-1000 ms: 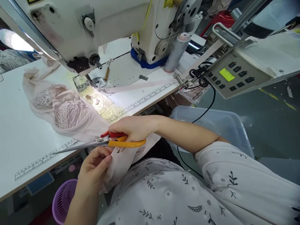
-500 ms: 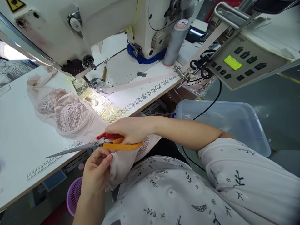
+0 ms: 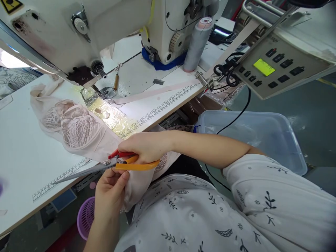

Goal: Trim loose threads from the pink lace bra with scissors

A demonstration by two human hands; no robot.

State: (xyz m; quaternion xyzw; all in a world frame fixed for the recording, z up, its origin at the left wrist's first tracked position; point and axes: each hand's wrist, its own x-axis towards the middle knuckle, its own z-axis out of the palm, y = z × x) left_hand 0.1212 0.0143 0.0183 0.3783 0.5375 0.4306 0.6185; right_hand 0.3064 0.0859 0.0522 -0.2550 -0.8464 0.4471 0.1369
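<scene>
- Scissors (image 3: 105,167): orange/red handles, long steel blades lying nearly flat over the table edge (image 3: 162,120), tips pointing left, seemingly lined up w/ the fabric edge.
- Right hand (image 3: 143,148) is gripping the handles, fingers closed thru the loops.
- Left hand (image 3: 110,190) is pinching the pale pink garment (image 3: 78,131) just below the blades, prob. keeping it taut.
- Garment: lace cups on table, rest hanging to lap.
- Sewing machine (image 3: 105,28) behind; clear bin (image 3: 262,136) at right.

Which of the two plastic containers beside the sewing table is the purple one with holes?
The small purple basket under the table edge, below the left hand. The other, the clear plastic tub, is larger and solid-walled, right of the right hand.
</scene>
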